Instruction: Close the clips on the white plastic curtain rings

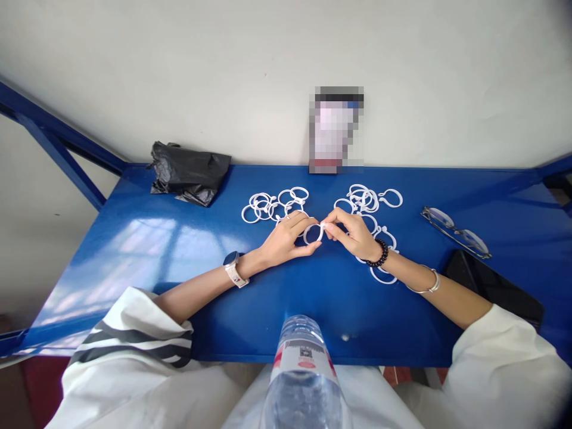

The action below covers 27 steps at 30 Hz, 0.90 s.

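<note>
Between my two hands, over the middle of the blue table, is a white plastic ring [321, 232] that looks like a curtain ring with a small tab. My left hand [288, 238] has its fingers and thumb around the ring's left side. At the ring's upper right, by the tab, my right hand [355, 238] pinches with thumb and forefinger. A loose group of similar white rings [268, 205] lies just beyond my left hand. More white rings [369, 201] lie around and behind my right hand, some partly hidden under it.
A clear water bottle [306, 357] stands close in front of me at the near edge of the blue table [250, 322]. A crumpled black plastic bag [190, 173] lies back left. Eyeglasses [456, 231] and a dark tablet-like object [496, 289] lie right. A blurred-out upright object [335, 131] leans on the wall.
</note>
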Each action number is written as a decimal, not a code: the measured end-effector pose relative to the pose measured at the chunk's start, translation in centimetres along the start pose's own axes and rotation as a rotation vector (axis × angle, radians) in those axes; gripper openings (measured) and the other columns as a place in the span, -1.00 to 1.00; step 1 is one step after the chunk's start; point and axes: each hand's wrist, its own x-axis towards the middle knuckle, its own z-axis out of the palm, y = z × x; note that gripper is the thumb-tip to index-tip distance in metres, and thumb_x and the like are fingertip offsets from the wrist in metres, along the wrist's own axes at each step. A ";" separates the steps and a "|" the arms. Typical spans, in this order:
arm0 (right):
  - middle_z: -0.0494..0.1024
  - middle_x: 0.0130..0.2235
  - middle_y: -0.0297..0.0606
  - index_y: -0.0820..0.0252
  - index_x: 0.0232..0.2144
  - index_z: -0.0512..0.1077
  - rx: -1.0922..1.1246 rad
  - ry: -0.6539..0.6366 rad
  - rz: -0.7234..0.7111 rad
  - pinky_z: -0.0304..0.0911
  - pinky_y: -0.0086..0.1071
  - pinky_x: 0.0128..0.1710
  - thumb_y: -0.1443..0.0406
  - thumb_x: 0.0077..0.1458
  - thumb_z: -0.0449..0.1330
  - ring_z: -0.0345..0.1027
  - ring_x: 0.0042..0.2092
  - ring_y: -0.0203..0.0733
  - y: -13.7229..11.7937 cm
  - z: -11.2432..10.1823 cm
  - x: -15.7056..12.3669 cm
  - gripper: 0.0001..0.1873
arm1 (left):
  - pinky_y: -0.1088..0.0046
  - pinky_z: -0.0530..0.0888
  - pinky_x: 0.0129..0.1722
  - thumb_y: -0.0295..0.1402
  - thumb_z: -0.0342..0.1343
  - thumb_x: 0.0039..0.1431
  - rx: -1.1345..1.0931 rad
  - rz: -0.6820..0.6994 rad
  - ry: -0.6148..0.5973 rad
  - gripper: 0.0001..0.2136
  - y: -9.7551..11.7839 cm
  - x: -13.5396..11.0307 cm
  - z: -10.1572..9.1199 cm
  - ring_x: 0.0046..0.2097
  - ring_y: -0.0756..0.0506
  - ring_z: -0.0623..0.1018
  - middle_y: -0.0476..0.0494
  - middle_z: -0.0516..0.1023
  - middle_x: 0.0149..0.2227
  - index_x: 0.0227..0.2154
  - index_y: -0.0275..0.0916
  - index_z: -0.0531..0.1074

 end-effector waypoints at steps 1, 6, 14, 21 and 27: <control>0.42 -0.50 -0.41 0.13 -0.35 0.33 0.003 -0.003 0.004 0.26 -0.43 -0.41 0.19 0.36 0.03 0.33 -0.48 -0.34 0.0 0.0 0.0 -0.77 | 0.33 0.49 -0.22 -0.16 0.05 0.32 -0.001 0.002 0.003 -0.71 0.0 0.0 0.0 -0.21 -0.11 0.50 -0.21 0.54 -0.24 -0.10 -0.29 0.41; 0.41 -0.51 -0.41 0.13 -0.35 0.32 0.023 -0.023 0.023 0.25 -0.43 -0.42 0.18 0.36 0.03 0.32 -0.48 -0.35 0.1 -0.1 -0.1 -0.76 | 0.35 0.49 -0.26 -0.16 0.08 0.31 0.001 0.037 0.046 -0.70 -0.1 -0.1 0.1 -0.24 -0.10 0.49 -0.20 0.54 -0.26 -0.10 -0.31 0.41; 0.36 -0.53 -0.44 0.13 -0.38 0.29 0.041 -0.036 0.016 0.20 -0.43 -0.44 0.14 0.36 0.02 0.26 -0.51 -0.36 -0.2 -0.2 0.1 -0.72 | 0.38 0.48 -0.29 -0.18 0.11 0.30 -0.013 0.073 0.074 -0.71 -0.2 -0.1 0.1 -0.27 -0.08 0.47 -0.19 0.54 -0.29 -0.10 -0.32 0.42; 0.36 -0.51 -0.42 0.12 -0.38 0.31 0.040 -0.050 -0.007 0.20 -0.41 -0.43 0.18 0.36 0.03 0.26 -0.49 -0.33 -0.1 -0.1 0.0 -0.75 | 0.38 0.47 -0.29 -0.21 0.07 0.31 -0.046 0.081 0.061 -0.75 -0.2 -0.1 0.2 -0.28 -0.08 0.48 -0.19 0.54 -0.29 -0.13 -0.30 0.44; 0.53 -0.33 -0.29 0.12 -0.26 0.37 -0.214 0.025 -0.049 0.26 -0.28 -0.22 0.30 0.34 0.00 0.39 -0.31 -0.20 0.2 0.4 0.0 -0.85 | 0.41 0.43 -0.28 -0.31 -0.02 0.39 -0.065 -0.019 0.106 -0.78 -0.1 0.1 -0.1 -0.34 -0.03 0.45 -0.10 0.52 -0.40 -0.32 -0.26 0.45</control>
